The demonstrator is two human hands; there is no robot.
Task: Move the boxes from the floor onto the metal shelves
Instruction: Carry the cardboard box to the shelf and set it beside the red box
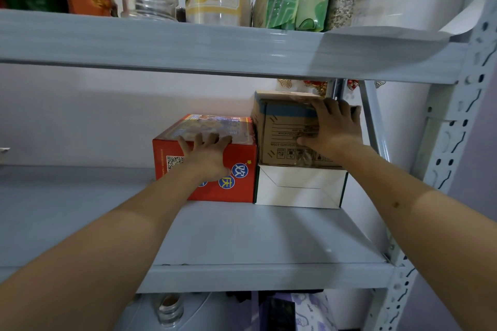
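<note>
— Grey metal shelves (242,234) fill the view, the middle deck mostly bare toward the left. What's on it?

— Three boxes, pushed to the back right. A red box (209,169) sits on the deck; just beside it a white box (298,188), with a brown cardboard box (285,137) stacked on top.

— And the hands?

— The left hand (207,150) lies flat on the red box's front top edge, fingers spread. The right hand (333,126) presses the brown box's front, fingers splayed over its upper corner. Neither grips anything.

— Room to move?

— I'd judge little on the right: the upright (373,126) stands close. Leftward the deck is open, and the upper shelf (215,48) hangs just above the brown box.
</note>
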